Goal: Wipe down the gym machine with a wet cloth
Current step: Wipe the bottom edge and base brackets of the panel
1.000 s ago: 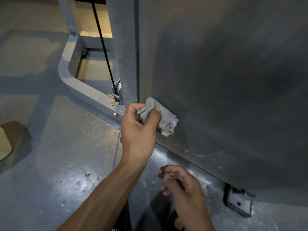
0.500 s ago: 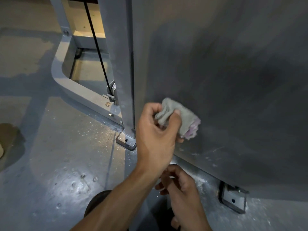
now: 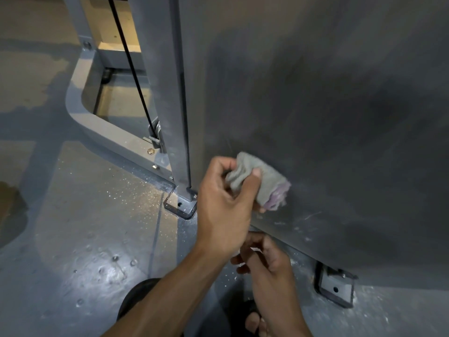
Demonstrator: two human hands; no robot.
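Low on the gym machine's dark grey panel (image 3: pixel 315 117), near its bottom edge, your left hand (image 3: pixel 224 210) gripped a bunched grey cloth (image 3: pixel 261 181) and held it against the metal. Your thumb lay curled over the front of the cloth and your other fingers were wrapped round it from behind, so the wad stuck out to the right of your fist, with a pinkish-purple frayed end pointing down and right. The cloth touched the panel just to the right of the upright grey post (image 3: pixel 170 93).

Your right hand (image 3: pixel 264 261) hung below the left one, close to the panel's lower edge, with its fingers loosely curled; it held nothing that could be made out. Your left forearm crossed in front of it.

To the left of the post, a black cable (image 3: pixel 128 62) ran down at a slant to a small fitting on the curved grey base frame (image 3: pixel 102 122), where a brass-coloured bolt (image 3: pixel 151 151) sat. At the foot of the post a metal bracket (image 3: pixel 178 207) lay flat on the floor (image 3: pixel 73 239), and a second bracket (image 3: pixel 336 289) sat under the panel further right. The painted grey floor showed white specks along the base frame and a bright patch of reflected light with small dimples.
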